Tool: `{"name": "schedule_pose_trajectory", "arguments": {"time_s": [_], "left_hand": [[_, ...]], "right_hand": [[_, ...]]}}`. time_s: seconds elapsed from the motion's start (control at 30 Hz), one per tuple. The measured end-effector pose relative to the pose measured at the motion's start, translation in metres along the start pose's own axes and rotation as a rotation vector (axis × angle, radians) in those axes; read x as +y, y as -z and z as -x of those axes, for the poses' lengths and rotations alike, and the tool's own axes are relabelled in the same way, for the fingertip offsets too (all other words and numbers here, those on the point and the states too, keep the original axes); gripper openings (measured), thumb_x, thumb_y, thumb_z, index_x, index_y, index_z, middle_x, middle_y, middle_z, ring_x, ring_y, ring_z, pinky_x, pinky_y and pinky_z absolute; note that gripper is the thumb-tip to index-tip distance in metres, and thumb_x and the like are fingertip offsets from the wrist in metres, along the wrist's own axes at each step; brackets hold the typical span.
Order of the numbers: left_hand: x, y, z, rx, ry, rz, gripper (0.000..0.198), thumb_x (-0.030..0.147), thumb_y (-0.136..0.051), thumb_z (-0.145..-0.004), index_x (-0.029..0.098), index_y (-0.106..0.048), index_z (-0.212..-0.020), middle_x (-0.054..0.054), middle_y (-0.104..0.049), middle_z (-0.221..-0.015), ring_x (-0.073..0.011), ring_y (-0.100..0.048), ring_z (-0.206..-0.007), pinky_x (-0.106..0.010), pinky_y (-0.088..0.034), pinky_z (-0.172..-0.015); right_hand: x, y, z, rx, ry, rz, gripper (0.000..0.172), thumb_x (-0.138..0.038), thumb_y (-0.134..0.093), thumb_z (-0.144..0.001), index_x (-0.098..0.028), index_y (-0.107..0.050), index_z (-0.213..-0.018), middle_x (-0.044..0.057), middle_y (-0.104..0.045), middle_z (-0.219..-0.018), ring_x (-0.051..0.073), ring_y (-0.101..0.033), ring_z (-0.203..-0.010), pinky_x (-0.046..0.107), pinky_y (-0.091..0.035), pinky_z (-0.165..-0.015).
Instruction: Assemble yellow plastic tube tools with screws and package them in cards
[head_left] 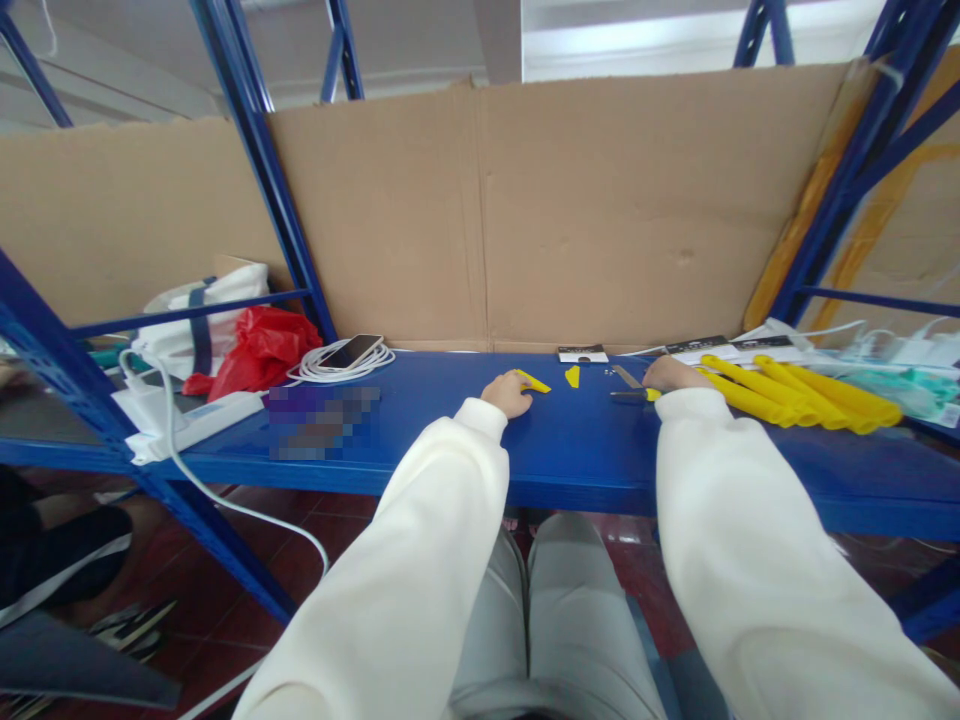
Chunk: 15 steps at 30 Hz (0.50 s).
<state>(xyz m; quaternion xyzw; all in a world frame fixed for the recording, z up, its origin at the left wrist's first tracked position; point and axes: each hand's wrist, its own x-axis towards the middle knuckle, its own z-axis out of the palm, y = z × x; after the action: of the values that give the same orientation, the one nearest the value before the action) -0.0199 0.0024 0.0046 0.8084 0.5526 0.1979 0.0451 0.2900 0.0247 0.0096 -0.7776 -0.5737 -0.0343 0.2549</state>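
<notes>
My left hand [508, 394] rests on the blue shelf top, fingers bent around one end of a flat yellow piece [535, 382]. A smaller yellow piece [572, 377] lies to its right, apart from the hand. My right hand [671, 374] is closed low over the shelf, its fingertips at the end of a flat grey blade-like strip [626, 377]. What those fingers grip is hidden. Just below them lies a thin dark tool with a yellow end [651, 395]. Several yellow tubes [795, 395] lie side by side right of this hand.
Black-and-white cards [583, 354] lie along the cardboard back wall [600, 200]. To the left are a phone [356, 350] on a coiled white cable [315, 367], a red plastic bag [270, 345] and a power strip [202, 420]. Blue metal posts [277, 180] frame the shelf.
</notes>
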Motion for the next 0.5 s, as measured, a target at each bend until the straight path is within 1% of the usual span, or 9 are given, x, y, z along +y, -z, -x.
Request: {"name": "schedule_pose_trajectory", "arguments": {"time_s": [0.1, 0.2, 0.27, 0.33, 0.43, 0.5], "left_hand": [[0.000, 0.001, 0.000, -0.003, 0.002, 0.000, 0.042, 0.018, -0.062, -0.085, 0.028, -0.075, -0.123, -0.001, -0.068, -0.136, -0.0233, -0.064, -0.124, -0.032, -0.048, -0.111], [0.000, 0.001, 0.000, -0.005, 0.005, -0.007, 0.042, 0.019, -0.061, -0.085, 0.028, -0.075, -0.124, -0.001, -0.068, -0.136, -0.0229, -0.063, -0.124, -0.032, -0.047, -0.111], [0.000, 0.001, 0.000, -0.009, 0.004, -0.014, 0.043, 0.019, -0.061, -0.086, 0.028, -0.074, -0.125, -0.002, -0.067, -0.137, -0.0229, -0.063, -0.124, -0.032, -0.047, -0.111], [0.000, 0.001, 0.000, -0.009, 0.003, -0.017, 0.042, 0.019, -0.060, -0.086, 0.028, -0.074, -0.125, -0.002, -0.067, -0.138, -0.0229, -0.063, -0.124, -0.032, -0.047, -0.110], [0.000, 0.000, 0.000, -0.003, 0.001, -0.015, 0.042, 0.019, -0.060, -0.086, 0.028, -0.074, -0.125, -0.002, -0.066, -0.138, -0.0233, -0.063, -0.124, -0.032, -0.048, -0.110], [0.000, 0.000, 0.000, -0.007, -0.002, -0.018, 0.042, 0.020, -0.060, -0.086, 0.028, -0.075, -0.124, -0.002, -0.066, -0.138, -0.0232, -0.063, -0.124, -0.031, -0.048, -0.109]], "right_hand": [[-0.008, -0.001, 0.004, -0.007, -0.139, 0.070, 0.037, -0.043, -0.072, -0.077, -0.013, -0.076, -0.098, 0.023, -0.073, -0.101, 0.034, -0.070, -0.105, 0.046, -0.052, -0.091], [-0.020, -0.006, 0.013, 0.009, -0.196, 0.088, 0.053, -0.056, -0.068, -0.080, -0.011, -0.073, -0.108, 0.026, -0.071, -0.112, 0.038, -0.066, -0.113, 0.058, -0.047, -0.096], [-0.026, -0.011, 0.017, 0.024, -0.200, 0.092, 0.056, -0.060, -0.063, -0.084, -0.010, -0.073, -0.108, 0.028, -0.070, -0.114, 0.040, -0.064, -0.115, 0.063, -0.044, -0.097], [-0.028, -0.017, 0.020, 0.023, -0.223, 0.095, 0.054, -0.058, -0.061, -0.087, -0.010, -0.073, -0.107, 0.030, -0.069, -0.117, 0.041, -0.063, -0.115, 0.064, -0.043, -0.098], [-0.027, -0.020, 0.018, -0.002, -0.269, 0.088, 0.056, -0.059, -0.064, -0.085, -0.010, -0.072, -0.110, 0.031, -0.067, -0.121, 0.042, -0.062, -0.117, 0.063, -0.044, -0.098], [-0.025, -0.020, 0.016, -0.008, -0.258, 0.067, 0.057, -0.060, -0.065, -0.083, -0.012, -0.073, -0.111, 0.029, -0.068, -0.121, 0.041, -0.061, -0.119, 0.061, -0.044, -0.098]]}}
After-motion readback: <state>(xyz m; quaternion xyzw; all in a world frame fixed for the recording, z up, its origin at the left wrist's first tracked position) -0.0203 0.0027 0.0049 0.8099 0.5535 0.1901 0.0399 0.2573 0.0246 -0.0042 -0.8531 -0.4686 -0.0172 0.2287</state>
